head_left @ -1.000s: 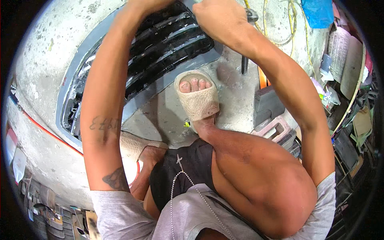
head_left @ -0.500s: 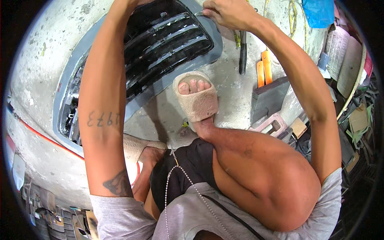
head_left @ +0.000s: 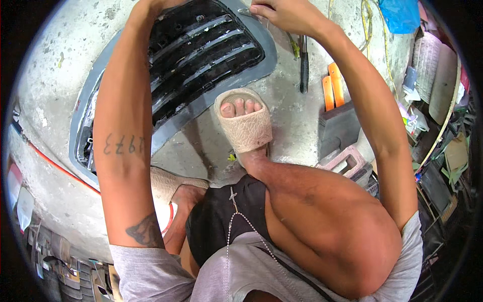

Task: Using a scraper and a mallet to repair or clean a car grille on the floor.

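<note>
A black slatted grille panel [head_left: 211,60] with pale streaks lies on the floor, bordered by a grey rim [head_left: 266,70]. My left hand [head_left: 156,6] reaches the panel's far side, cut off by the top edge of the picture, so its fingers are hidden. My right hand [head_left: 287,15] is pinched on a small silvery piece [head_left: 245,11], too small to identify, over the rim's upper right corner. A dark-handled tool [head_left: 304,65] lies below my right hand. My sandalled foot [head_left: 241,121] stands just below the panel.
Orange strips [head_left: 335,88] rest by a grey block [head_left: 336,131] and a pink frame [head_left: 337,161]. A blue bag [head_left: 397,15], yellow cord [head_left: 366,30] and piled scraps [head_left: 450,171] line the right. An orange hose [head_left: 60,166] runs along the left.
My right hand has moved up and outward from the panel's top right, showing the silvery piece in its fingers. My left arm has shifted slightly left, its hand still at the top edge.
</note>
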A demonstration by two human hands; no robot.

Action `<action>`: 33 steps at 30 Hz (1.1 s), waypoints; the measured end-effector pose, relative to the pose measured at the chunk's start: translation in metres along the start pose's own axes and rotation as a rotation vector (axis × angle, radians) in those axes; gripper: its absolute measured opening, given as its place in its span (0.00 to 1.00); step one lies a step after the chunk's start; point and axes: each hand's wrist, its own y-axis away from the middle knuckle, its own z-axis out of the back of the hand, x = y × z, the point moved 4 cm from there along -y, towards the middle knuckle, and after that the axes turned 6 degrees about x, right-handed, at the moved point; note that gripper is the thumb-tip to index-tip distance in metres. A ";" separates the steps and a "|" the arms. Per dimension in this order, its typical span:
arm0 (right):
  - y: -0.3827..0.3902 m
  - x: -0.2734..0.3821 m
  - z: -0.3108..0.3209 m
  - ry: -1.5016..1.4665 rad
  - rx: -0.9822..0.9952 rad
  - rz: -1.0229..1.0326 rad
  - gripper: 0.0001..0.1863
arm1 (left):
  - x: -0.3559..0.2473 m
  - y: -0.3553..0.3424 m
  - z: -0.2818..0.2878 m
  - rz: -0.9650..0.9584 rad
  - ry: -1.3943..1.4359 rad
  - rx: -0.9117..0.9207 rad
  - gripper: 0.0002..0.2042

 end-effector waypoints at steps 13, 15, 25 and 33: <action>-0.021 0.032 -0.001 0.127 -0.129 -0.012 0.17 | 0.022 -0.010 0.009 0.004 -0.065 0.096 0.26; -0.022 0.033 -0.001 0.125 -0.123 -0.022 0.17 | 0.021 -0.011 0.008 0.002 -0.055 0.081 0.25; -0.045 0.029 0.001 0.239 -0.071 0.003 0.17 | 0.014 -0.002 0.007 -0.048 0.041 0.094 0.22; -0.044 0.035 -0.002 0.258 -0.053 -0.063 0.17 | 0.026 -0.017 0.004 -0.086 0.024 0.046 0.21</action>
